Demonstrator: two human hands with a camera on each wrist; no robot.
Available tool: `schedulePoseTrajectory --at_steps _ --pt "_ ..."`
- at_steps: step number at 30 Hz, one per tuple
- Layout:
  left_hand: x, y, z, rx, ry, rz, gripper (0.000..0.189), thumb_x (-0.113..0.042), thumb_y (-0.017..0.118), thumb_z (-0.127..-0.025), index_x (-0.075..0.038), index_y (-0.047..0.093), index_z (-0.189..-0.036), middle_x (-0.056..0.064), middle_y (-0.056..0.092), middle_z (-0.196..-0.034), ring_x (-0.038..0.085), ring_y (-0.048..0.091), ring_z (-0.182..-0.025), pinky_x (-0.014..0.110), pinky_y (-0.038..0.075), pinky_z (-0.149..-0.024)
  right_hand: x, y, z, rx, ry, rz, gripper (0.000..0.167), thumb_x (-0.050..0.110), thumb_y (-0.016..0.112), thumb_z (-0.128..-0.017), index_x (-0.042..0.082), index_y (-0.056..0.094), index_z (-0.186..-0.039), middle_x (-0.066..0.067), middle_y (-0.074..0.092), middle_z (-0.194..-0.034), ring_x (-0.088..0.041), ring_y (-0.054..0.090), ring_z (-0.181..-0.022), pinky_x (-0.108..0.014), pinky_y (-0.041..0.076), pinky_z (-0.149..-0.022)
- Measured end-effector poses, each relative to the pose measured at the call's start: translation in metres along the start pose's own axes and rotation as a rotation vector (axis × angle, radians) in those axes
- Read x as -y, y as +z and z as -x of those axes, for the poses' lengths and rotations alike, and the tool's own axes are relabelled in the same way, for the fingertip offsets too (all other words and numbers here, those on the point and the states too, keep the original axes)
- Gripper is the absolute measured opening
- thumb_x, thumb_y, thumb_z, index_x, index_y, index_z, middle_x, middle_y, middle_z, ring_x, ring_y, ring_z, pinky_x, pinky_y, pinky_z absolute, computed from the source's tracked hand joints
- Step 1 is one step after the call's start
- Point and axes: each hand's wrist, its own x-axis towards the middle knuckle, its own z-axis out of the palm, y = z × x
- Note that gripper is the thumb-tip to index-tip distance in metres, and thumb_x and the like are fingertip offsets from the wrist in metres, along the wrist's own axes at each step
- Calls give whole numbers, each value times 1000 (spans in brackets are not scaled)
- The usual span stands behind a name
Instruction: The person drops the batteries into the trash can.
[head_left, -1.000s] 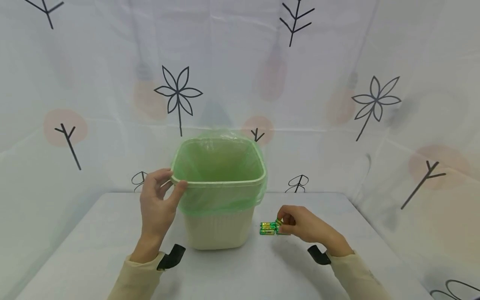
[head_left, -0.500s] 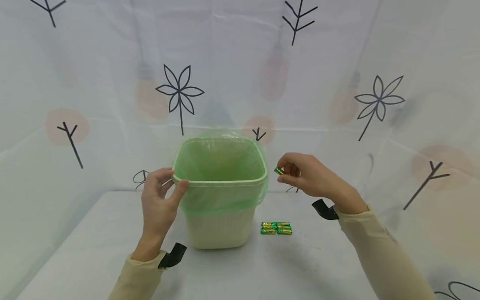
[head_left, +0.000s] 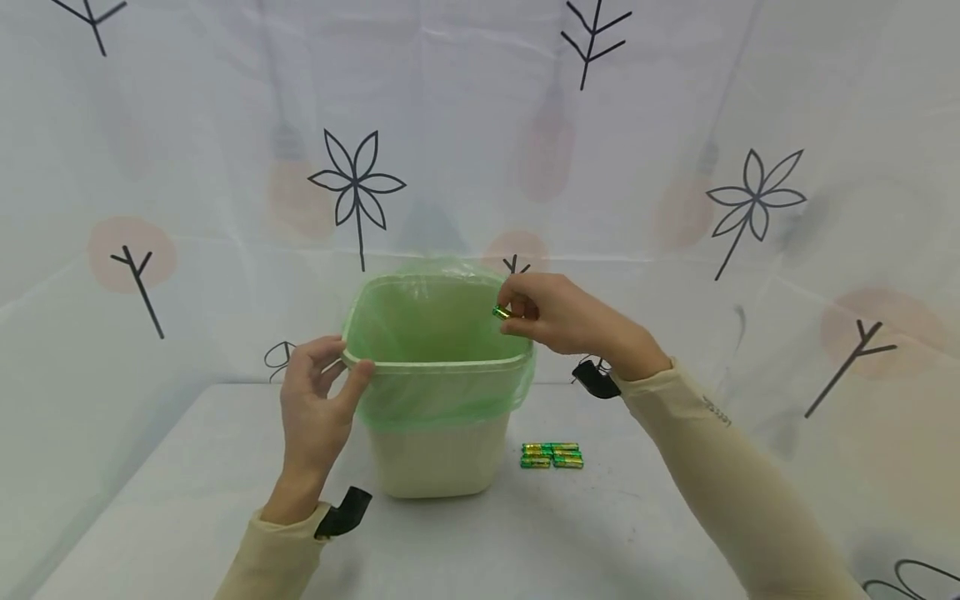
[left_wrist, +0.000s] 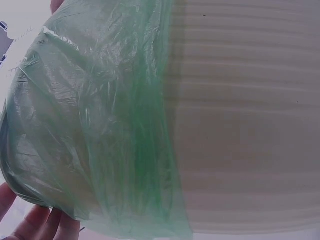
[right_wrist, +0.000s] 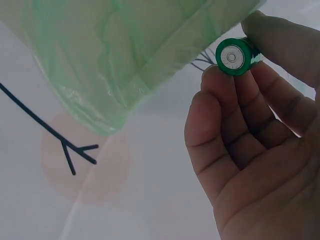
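A cream trash bin (head_left: 438, 462) stands upright on the table, lined with a thin green plastic bag (head_left: 442, 396) folded down over its rim. At the bin's near left corner, my left hand (head_left: 317, 408) grips the lined rim between thumb and fingers. My right hand (head_left: 562, 315) is raised over the bin's right rim, pinching a small green and gold battery (head_left: 501, 312) between thumb and fingertips. The right wrist view shows the flat round end of that battery (right_wrist: 231, 57). Part of the bag and the bin's ribbed wall (left_wrist: 245, 125) fill the left wrist view.
Several more green and gold batteries (head_left: 536, 455) lie in two side-by-side groups on the white table (head_left: 592, 525), right of the bin. A white cloth (head_left: 637, 125) printed with plant drawings hangs behind and at the sides.
My right hand has lifted a battery from the group on the table, then carried it up and left to the bin's mouth. The left hand stays at the rim.
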Motion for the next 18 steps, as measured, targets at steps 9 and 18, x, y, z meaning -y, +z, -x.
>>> schedulePoseTrajectory --at_steps 9,18 --pt "1 -1 0 -3 8 6 40 4 73 -81 8 52 -115 14 54 -118 27 57 -111 26 51 -98 2 23 -29 83 -12 -10 18 13 70 -88 6 61 -103 0 59 -84 -15 54 -73 -30 51 -65" --pt "0 0 0 0 5 9 40 4 73 -81 8 52 -115 15 53 -119 29 57 -112 26 51 -99 2 34 -42 129 1 -9 17 17 69 -89 11 60 -102 0 58 -86 -15 53 -77 -31 51 -69"
